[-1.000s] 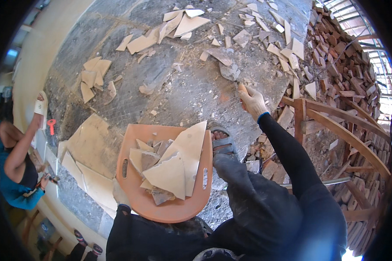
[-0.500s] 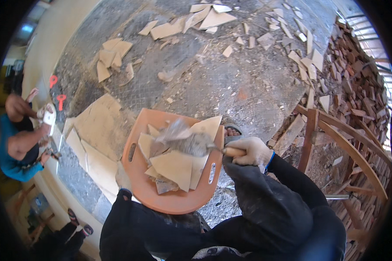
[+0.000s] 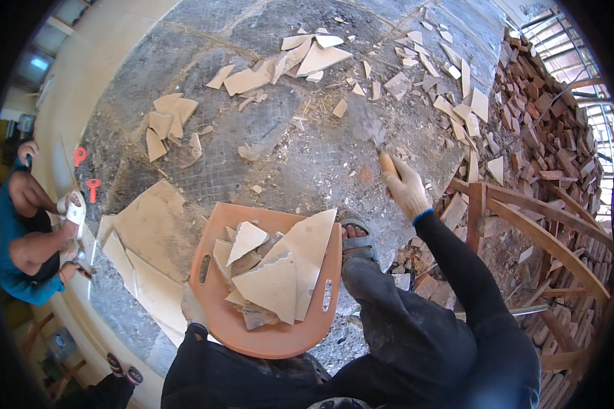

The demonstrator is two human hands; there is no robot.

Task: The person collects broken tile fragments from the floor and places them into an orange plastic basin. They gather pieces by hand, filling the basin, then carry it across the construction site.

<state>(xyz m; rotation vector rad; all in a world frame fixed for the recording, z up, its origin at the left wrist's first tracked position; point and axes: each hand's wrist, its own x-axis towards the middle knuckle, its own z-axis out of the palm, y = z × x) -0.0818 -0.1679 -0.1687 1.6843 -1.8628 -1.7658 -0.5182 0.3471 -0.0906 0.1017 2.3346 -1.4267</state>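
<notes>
My right hand (image 3: pixel 407 189), in a pale work glove, is closed round the wooden handle of a trowel (image 3: pixel 368 126), held out over the rubble-strewn floor. The trowel's grey blade points away from me and is blurred. Close to my legs, an orange plastic tray (image 3: pixel 273 346) with slots in its sides carries several broken beige tile pieces (image 3: pixel 271 286). At the tray's left rim, my gloved left hand (image 3: pixel 194 305) grips its edge; the fingers are partly hidden.
Large beige slabs (image 3: pixel 155 221) lie left of the tray. Broken tiles (image 3: pixel 315 56) are scattered farther off. A wooden frame (image 3: pixel 481 218) and a heap of bricks (image 3: pixel 546 109) stand at right. Another person (image 3: pixel 31 238) crouches at left, near two red tools (image 3: pixel 93 189).
My right hand has swung the trowel from above the tray, out and away over the floor. A white-edged tile shard now shows on top in the tray. The view has shifted slightly.
</notes>
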